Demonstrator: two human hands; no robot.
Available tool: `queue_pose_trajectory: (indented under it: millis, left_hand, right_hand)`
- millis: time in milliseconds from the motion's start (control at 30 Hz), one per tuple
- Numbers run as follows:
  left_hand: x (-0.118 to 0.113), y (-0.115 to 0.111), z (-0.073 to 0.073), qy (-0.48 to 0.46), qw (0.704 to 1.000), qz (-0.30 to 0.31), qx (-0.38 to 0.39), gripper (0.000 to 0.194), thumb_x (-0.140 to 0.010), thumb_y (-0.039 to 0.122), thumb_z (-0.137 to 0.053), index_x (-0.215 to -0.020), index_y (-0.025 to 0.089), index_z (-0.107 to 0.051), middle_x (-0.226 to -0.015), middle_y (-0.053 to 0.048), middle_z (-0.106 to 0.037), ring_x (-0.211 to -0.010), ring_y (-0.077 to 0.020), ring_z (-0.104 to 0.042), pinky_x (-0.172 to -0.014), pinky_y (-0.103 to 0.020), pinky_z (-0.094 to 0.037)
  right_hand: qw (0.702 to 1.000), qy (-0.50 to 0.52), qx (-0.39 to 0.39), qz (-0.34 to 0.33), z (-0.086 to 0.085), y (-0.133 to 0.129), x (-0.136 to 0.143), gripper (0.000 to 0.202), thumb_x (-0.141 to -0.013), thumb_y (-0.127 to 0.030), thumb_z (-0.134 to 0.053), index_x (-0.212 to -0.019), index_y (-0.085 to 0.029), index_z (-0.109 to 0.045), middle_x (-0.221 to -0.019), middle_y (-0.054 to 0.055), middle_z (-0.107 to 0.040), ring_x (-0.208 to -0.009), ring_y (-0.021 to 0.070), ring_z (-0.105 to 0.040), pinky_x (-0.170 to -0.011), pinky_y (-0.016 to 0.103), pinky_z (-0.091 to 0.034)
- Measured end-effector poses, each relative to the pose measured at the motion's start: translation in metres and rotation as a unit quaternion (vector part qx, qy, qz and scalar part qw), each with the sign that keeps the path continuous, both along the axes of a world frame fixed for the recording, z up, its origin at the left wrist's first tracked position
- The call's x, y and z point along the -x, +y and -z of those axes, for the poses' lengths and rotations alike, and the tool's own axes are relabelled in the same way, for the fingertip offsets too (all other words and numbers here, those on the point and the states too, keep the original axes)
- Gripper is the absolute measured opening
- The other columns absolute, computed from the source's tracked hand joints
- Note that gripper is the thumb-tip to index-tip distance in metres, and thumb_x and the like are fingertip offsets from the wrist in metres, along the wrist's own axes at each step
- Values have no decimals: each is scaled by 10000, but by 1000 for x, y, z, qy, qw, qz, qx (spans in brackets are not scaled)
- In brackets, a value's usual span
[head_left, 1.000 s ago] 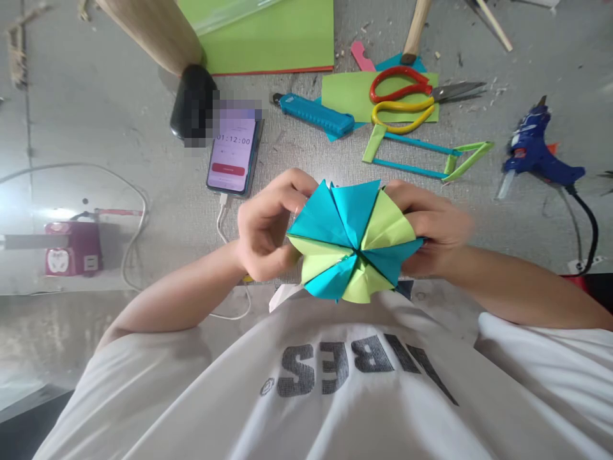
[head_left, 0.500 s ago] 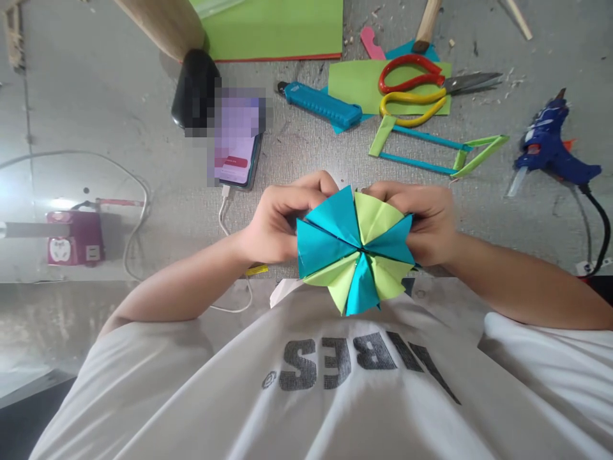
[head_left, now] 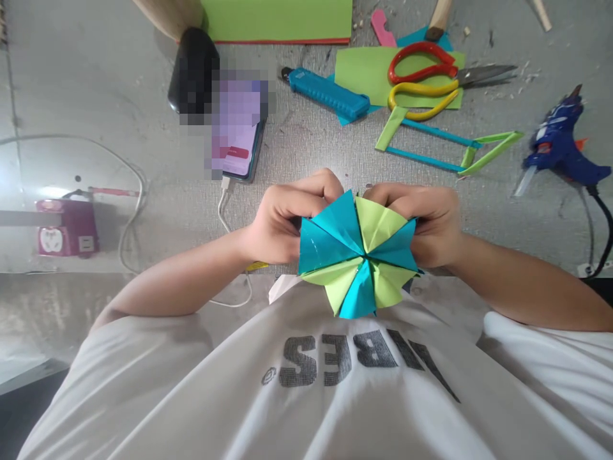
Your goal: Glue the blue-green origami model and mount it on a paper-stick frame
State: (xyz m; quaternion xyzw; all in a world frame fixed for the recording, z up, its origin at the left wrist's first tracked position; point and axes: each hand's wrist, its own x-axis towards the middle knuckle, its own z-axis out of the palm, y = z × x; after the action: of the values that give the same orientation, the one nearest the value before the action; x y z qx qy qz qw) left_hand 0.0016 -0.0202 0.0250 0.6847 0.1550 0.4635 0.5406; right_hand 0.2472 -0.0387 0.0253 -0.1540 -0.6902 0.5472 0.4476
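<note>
A round folded-paper rosette (head_left: 335,246) in blue and light green wedges is held up in front of my chest, its wedges meeting at a dark centre. My left hand (head_left: 290,220) grips its left edge with curled fingers. On the other side my right hand (head_left: 433,220) is closed on the right edge; the fingertips of both hands are partly hidden behind the paper. Beyond the hands lies a thin frame of blue and green paper strips (head_left: 431,163). Red-and-yellow-handled scissors (head_left: 424,102) rest on a green paper piece (head_left: 354,76).
A blue utility knife (head_left: 330,92) lies left of the scissors. A phone (head_left: 237,137) with a charging cable and a black rounded object (head_left: 194,70) are at the left. At the right sits a blue glue gun (head_left: 555,140). Green sheets (head_left: 278,19) lie at the back.
The view has shifted slightly, so the table things sit a little higher in the picture. Both hands keep hold of the rosette, whose wedges have turned or tilted slightly.
</note>
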Motion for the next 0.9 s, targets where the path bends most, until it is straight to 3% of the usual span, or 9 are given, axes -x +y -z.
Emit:
queue_pose_trajectory:
  millis: [67, 200, 267, 333, 467, 500, 600, 700, 900]
  left_hand:
    - [1, 0, -1, 6, 1000, 7, -2, 539, -838, 661, -1000, -621, 258, -714, -646, -21, -600, -670, -194, -640, -646, -374, -591]
    - [5, 4, 3, -9, 999, 10, 42, 297, -867, 471, -1020, -813, 262, -817, -817, -54, -723, -740, -204, -714, -679, -380, -601]
    - [10, 10, 10, -27, 996, -12, 81, 384, -789, 508, -1062, -973, 252, -843, -943, -75, -773, -812, -224, -734, -750, -412, -620]
    - [15, 16, 20, -76, 992, -51, 85, 616, -666, 578, -1105, -1087, 231, -820, -1023, -78, -770, -901, -238, -724, -786, -413, -601]
    - [15, 19, 35, -140, 972, -187, 9, 517, -815, 618, -982, -1032, 229, -720, -930, -38, -653, -875, -189, -621, -788, -405, -521]
    - [12, 17, 37, -121, 977, -173, -13, 522, -830, 628, -969, -1043, 230, -708, -938, -37, -650, -881, -187, -627, -790, -403, -517]
    - [3, 8, 39, -92, 983, -133, -91, 638, -808, 656, -978, -1198, 231, -704, -1021, -55, -674, -919, -198, -653, -753, -396, -525]
    - [-4, -1, 38, -80, 971, -204, -92, 575, -864, 536, -982, -1282, 263, -697, -1080, -62, -682, -930, -198, -648, -769, -386, -537]
    - [-11, -11, 29, -33, 968, -235, -74, 551, -775, 629, -1062, -1032, 250, -756, -889, -28, -726, -789, -187, -661, -739, -350, -566]
  right_hand:
    - [1000, -2, -4, -9, 0, -1, -1, 140, -959, -182, -913, -956, -245, -789, -916, -6, -728, -771, 128, -719, -679, 270, -623]
    - [1000, 5, -16, 9, -1, 0, -2, 108, -992, -233, -900, -977, -251, -795, -901, -6, -712, -749, 120, -698, -665, 266, -604]
    - [998, 2, -39, 43, -1, 1, 0, 111, -999, -267, -896, -962, -250, -793, -903, 6, -727, -741, 130, -705, -653, 281, -605]
    - [988, 13, -94, 120, 1, 3, 2, 167, -976, -331, -926, -924, -256, -786, -873, 12, -742, -705, 136, -697, -602, 287, -579]
    - [933, 38, -194, 300, 5, 5, 10, 275, -963, -473, -932, -877, -275, -762, -791, 0, -714, -625, 140, -636, -518, 299, -485]
    - [921, 37, -208, 328, 6, 5, 12, 276, -971, -475, -924, -881, -273, -759, -796, 1, -712, -630, 141, -639, -524, 301, -483]
    - [889, 29, -247, 384, 6, 0, 13, 229, -973, -406, -926, -903, -262, -761, -824, 6, -718, -653, 138, -652, -549, 304, -486]
    - [872, 2, -244, 425, 4, -5, 12, 144, -999, -339, -878, -927, -267, -776, -856, -3, -713, -703, 141, -655, -608, 316, -501]
    - [873, -22, -267, 408, 0, -9, 11, 110, -925, -157, -832, -979, -243, -791, -915, -6, -718, -764, 130, -669, -655, 292, -522]
